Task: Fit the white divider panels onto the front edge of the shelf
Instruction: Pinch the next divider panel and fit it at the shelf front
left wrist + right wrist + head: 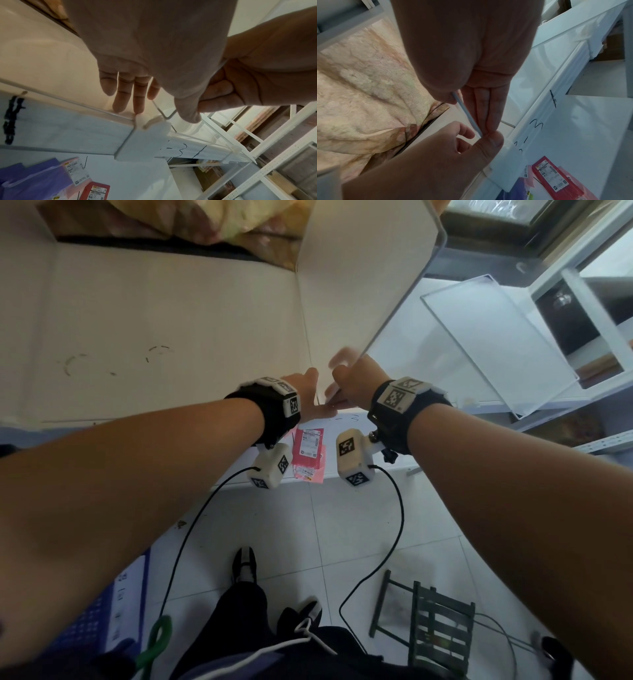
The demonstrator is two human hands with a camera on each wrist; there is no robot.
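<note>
Head view: divider held upright at the shelf's front edge

Both hands meet at the near edge of the shelf. The right hand pinches the lower edge of an upright divider panel between thumb and straight fingers. The left hand rests relaxed beside it, fingertips touching the white clip on the front rail. A second panel lies flat to the right.
</note>
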